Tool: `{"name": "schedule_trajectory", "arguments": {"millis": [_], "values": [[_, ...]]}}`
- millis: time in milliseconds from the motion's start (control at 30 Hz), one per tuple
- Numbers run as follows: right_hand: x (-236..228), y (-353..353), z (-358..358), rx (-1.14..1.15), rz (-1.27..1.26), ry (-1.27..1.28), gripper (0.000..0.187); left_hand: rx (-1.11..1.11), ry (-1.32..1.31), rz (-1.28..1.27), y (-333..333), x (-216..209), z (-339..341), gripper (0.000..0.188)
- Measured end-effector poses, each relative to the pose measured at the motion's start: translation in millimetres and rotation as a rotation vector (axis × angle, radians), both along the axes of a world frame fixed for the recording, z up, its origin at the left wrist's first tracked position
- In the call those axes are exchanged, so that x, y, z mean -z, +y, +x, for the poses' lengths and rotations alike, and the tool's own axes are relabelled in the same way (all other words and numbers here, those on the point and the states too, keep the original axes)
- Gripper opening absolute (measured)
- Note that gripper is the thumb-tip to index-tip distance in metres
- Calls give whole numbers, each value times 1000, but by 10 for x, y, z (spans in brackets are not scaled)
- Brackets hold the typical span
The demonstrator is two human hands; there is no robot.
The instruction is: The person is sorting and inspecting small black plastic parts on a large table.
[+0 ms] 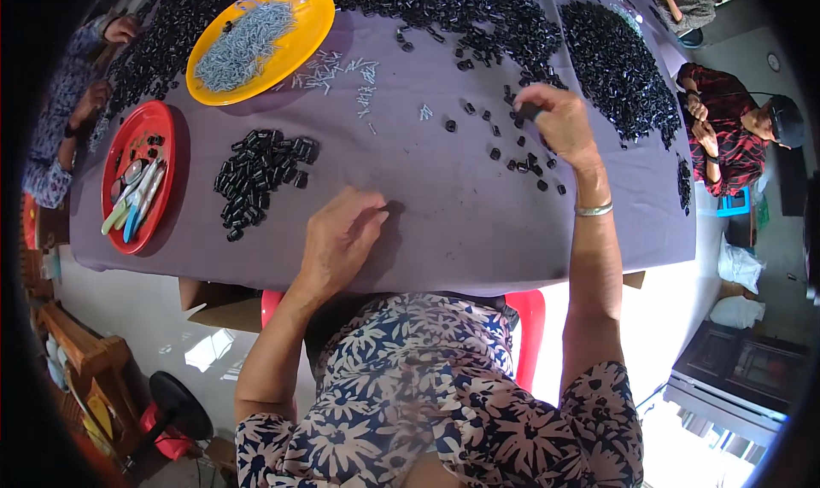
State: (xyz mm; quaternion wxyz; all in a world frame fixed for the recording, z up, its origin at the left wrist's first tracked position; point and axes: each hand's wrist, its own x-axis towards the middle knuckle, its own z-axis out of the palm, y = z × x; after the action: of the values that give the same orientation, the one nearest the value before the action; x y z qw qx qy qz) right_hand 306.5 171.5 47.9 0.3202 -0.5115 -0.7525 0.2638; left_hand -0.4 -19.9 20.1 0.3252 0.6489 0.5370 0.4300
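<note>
My left hand (340,240) is on the near side of the yellow plate (314,29), out to its right, thumb and forefinger slightly apart. Straight nearer than the yellow plate lies a small pile of black pieces (260,176), just beyond my left fingertips and to their left. The red plate (158,119), with its handled tools (141,193), is nearer and left of the yellow plate. Well to the right of the yellow plate, loose black pieces (531,159) lie scattered just beside my right hand (559,128). Its fingertips come together at a dark piece (529,111); I can't tell whether they are clamped on it. Metal pins (248,48) fill the yellow plate, and some spill onto the cloth (410,206) on its right. Behind the yellow plate and to its right spreads the big black heap (436,1).
</note>
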Motion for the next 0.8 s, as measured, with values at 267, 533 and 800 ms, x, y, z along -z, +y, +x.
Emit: {"name": "schedule_trajectory", "arguments": {"millis": [267, 533, 800], "values": [[-44, -267, -327, -76, -18, -302, 17, 1, 16, 78, 26, 18, 42, 16], [-77, -279, -344, -134, -61, -415, 14, 1, -7, 121, 37, 71, 39, 17], [-33, -948, -1073, -345, -309, 397, 22, 56, -535, -255, 119, -17, 68, 17]]}}
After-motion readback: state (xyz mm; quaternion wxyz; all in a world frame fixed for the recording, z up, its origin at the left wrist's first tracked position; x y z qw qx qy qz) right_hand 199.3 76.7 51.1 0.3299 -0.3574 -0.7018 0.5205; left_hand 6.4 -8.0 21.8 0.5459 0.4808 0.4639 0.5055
